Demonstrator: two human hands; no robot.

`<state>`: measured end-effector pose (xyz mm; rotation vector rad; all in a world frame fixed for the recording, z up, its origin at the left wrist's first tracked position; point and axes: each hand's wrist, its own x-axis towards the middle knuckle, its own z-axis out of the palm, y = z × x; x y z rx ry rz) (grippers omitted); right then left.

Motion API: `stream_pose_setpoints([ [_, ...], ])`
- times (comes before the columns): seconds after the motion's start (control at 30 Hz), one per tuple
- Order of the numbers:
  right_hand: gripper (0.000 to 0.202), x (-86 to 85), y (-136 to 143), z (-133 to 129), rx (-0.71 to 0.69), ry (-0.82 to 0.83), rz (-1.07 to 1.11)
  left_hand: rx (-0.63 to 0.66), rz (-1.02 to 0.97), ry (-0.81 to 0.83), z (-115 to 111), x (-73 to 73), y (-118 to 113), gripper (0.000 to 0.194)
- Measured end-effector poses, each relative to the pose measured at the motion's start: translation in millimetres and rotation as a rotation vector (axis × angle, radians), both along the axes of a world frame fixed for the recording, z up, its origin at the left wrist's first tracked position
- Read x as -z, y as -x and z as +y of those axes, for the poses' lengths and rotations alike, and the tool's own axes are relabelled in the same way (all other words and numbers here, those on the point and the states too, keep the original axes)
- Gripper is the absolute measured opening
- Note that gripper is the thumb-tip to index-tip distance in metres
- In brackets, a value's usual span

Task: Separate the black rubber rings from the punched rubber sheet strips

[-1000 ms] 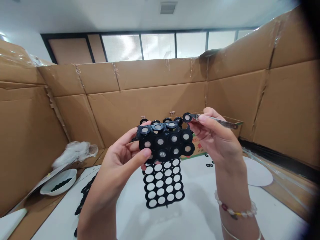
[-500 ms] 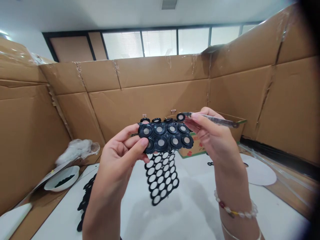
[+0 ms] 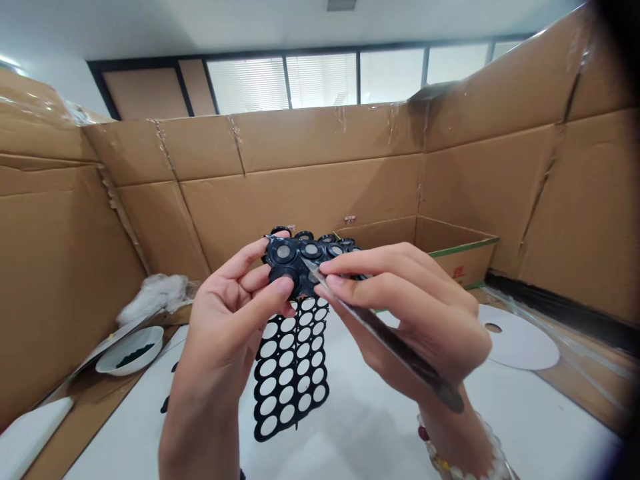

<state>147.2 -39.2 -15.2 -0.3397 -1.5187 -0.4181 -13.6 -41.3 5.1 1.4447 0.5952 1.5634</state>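
My left hand point(image 3: 235, 313) holds up a black rubber sheet point(image 3: 291, 363) full of round holes; its lower part hangs empty, its upper part point(image 3: 300, 255) carries several black rings with pale centres. My right hand point(image 3: 410, 310) pinches metal tweezers point(image 3: 380, 333), their tips at the filled top of the sheet near my left thumb. A bead bracelet point(image 3: 440, 460) shows at my right wrist. What the tweezer tips grip is hidden by my fingers.
A white table top point(image 3: 380, 427) lies below, ringed by cardboard walls point(image 3: 325, 193). A white bowl with dark bits point(image 3: 130, 350) and crumpled plastic point(image 3: 155, 293) sit left. An open carton point(image 3: 450, 257) and a white disc point(image 3: 517, 340) sit right.
My right hand has swung the tweezers from the upper right, where they held a single black ring, down to the sheet's filled top. The sheet has shifted left and lower.
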Motion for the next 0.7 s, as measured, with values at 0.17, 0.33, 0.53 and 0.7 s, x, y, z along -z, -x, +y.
stream_pose_setpoints([
  [0.17,0.019,1.7,3,2,-0.006,-0.037,-0.029,-0.034,0.040,-0.005,-4,-0.8,1,0.034],
  [0.33,0.019,4.6,7,4,0.076,0.027,-0.079,-0.092,0.088,-0.059,-5,1.7,-2,0.035],
  [0.53,0.023,20.2,23,10,0.153,-0.075,-0.003,-0.500,0.299,-0.279,-6,13.3,-7,0.046],
  [0.7,0.029,31.7,38,22,0.136,-0.163,0.124,-0.877,0.676,-0.714,-2,17.6,-2,0.045],
])
